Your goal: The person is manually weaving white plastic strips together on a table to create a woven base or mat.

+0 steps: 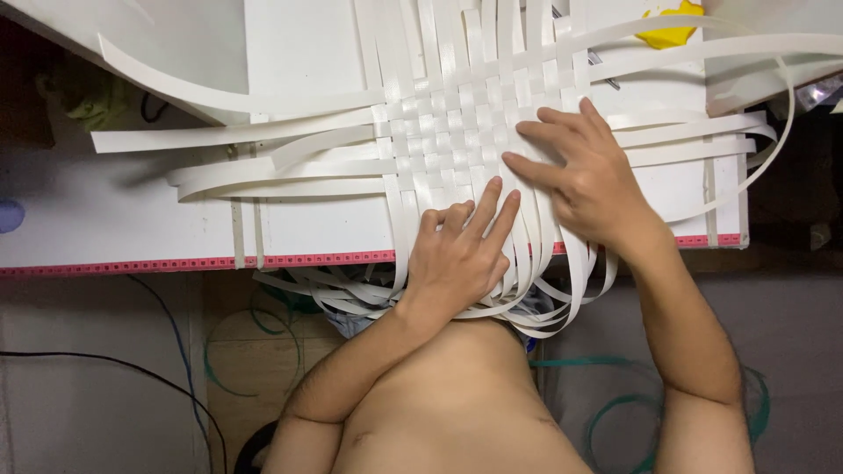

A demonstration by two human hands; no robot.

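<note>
Fingers (492,204) of the left hand (457,254) lie extended and slightly spread, gripping nothing, their tips pressing down on the loose white strips (536,237) at the near edge of the woven mat (448,132). The wrist bends back toward the body, the forearm angling in from the lower left. The right hand (584,175) rests flat with open, fanned fingers on the mat's right side, palm down, holding nothing; its forearm runs down to the lower right. The white woven mat of flat plastic strips lies in the middle of the white surface (132,219), its unwoven strip ends fanning out left, right and over the near edge, which carries a pink measuring tape (176,263). A yellow object (672,31) sits at the far edge.
</note>
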